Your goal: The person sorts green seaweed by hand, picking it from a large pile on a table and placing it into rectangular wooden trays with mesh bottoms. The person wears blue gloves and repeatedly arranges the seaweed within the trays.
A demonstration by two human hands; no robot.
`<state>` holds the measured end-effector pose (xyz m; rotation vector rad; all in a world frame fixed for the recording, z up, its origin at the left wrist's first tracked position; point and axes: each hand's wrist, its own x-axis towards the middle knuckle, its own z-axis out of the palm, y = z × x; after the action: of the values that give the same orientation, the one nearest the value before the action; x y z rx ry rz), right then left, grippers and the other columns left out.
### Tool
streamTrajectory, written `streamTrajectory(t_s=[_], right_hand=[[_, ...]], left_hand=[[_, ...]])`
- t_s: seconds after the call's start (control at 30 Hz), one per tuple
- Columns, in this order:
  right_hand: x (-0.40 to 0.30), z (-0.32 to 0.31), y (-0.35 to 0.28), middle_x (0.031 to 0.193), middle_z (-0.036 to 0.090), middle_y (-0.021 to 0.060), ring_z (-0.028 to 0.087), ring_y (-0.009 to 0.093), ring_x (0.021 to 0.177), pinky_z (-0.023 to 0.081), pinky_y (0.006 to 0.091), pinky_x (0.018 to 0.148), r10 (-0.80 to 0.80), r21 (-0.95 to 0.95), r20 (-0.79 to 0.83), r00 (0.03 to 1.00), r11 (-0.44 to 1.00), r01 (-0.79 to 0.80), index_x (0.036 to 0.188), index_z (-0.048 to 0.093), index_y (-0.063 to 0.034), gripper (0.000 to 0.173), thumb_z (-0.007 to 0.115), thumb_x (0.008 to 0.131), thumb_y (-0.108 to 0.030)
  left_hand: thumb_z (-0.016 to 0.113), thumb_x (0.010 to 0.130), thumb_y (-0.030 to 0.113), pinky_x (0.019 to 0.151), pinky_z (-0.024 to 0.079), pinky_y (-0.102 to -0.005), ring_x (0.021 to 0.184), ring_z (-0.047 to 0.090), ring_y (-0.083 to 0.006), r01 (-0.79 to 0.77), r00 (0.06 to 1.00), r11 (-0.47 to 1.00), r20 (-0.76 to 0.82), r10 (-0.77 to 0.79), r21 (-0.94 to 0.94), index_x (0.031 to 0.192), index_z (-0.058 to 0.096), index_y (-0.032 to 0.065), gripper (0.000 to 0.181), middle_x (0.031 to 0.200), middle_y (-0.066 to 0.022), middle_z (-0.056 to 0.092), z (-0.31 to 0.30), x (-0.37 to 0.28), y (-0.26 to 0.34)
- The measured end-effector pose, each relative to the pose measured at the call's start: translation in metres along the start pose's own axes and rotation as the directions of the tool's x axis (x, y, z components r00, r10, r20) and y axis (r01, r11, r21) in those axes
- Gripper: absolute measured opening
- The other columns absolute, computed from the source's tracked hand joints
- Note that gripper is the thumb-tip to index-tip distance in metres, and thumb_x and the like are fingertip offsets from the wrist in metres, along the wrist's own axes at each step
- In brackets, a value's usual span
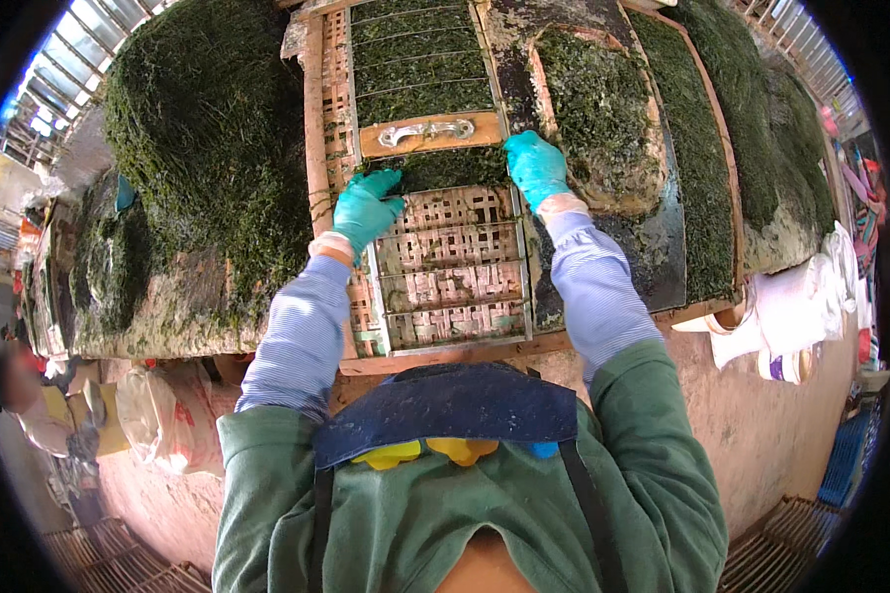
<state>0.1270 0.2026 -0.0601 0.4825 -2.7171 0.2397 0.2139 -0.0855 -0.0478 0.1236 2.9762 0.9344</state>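
Before me lies a slotted metal frame on a woven lattice mat. Its far sections hold chopped green plant matter, perhaps seaweed; in its near sections the lattice shows through. A wooden board with a metal handle rests across the frame. My left hand, in a teal glove, touches the green strip just below the board's left end, fingers spread. My right hand, gloved alike, is at the frame's right edge by the board's end, fingers bent; whether it grips the edge is hidden.
A large green heap rises at the left. On the right are a basin of the green matter, a filled tray and more heaps. White sacks hang at the table edge. Another person is at the far left.
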Motion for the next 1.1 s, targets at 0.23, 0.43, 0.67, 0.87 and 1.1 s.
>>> streamTrajectory(t_s=[0.23,0.43,0.67,0.87,1.1], right_hand=[[0.003,0.004,-0.112,0.102,0.061,0.0114,0.059,0.028,0.093,0.049,0.0434,0.077,-0.300,0.091,0.075,0.951,0.952,0.293,0.107,0.060,-0.0081,0.040,0.060,0.081,-0.038],[-0.002,0.022,-0.089,0.118,0.059,0.0092,0.059,0.028,0.101,0.047,0.0384,0.089,-0.416,0.434,0.088,0.905,0.834,0.341,0.117,0.060,-0.0131,0.046,0.059,0.083,-0.044],[-0.010,-0.035,-0.016,0.097,0.065,0.0142,0.063,0.032,0.087,0.051,0.0418,0.076,0.134,0.372,-0.024,0.991,0.921,-0.116,0.104,0.066,-0.0114,0.030,0.061,0.083,-0.032],[-0.032,0.004,-0.056,0.126,0.051,0.0108,0.045,0.028,0.118,0.032,0.0478,0.103,-0.338,0.145,-0.023,0.941,0.930,0.338,0.121,0.054,-0.0069,0.051,0.061,0.083,-0.039],[0.001,-0.032,-0.111,0.089,0.064,0.0136,0.062,0.032,0.080,0.048,0.0426,0.076,-0.275,0.216,0.267,0.924,0.951,0.221,0.085,0.065,-0.0055,0.030,0.060,0.083,-0.035]], left_hand=[[0.067,0.078,0.020,0.073,0.053,-0.0374,0.082,0.066,-0.0251,0.319,0.906,0.943,-0.321,-0.275,0.092,0.118,0.063,0.0186,0.040,0.095,-0.0084,0.068,-0.006,-0.025,-0.033],[0.061,0.080,0.023,0.074,0.053,-0.0366,0.078,0.067,-0.0280,0.405,0.914,0.905,-0.030,-0.404,0.131,0.090,0.072,0.0160,0.017,0.086,-0.0094,0.069,-0.021,0.003,-0.044],[0.067,0.084,0.012,0.068,0.054,-0.0251,0.073,0.063,-0.0119,0.115,0.991,0.688,0.030,-0.134,-0.716,0.102,0.067,-0.0013,0.022,0.086,-0.0060,0.068,-0.072,0.033,0.038],[0.059,0.086,0.009,0.076,0.052,-0.0305,0.081,0.066,-0.0209,-0.068,0.994,0.976,-0.065,0.083,0.207,0.109,0.067,0.0177,0.027,0.098,-0.0147,0.067,0.010,0.042,0.017],[0.059,0.079,-0.006,0.079,0.049,-0.0222,0.086,0.061,-0.0098,0.178,0.967,0.858,-0.075,-0.243,-0.482,0.117,0.063,0.0062,0.040,0.102,-0.0037,0.068,-0.038,0.036,-0.015]])
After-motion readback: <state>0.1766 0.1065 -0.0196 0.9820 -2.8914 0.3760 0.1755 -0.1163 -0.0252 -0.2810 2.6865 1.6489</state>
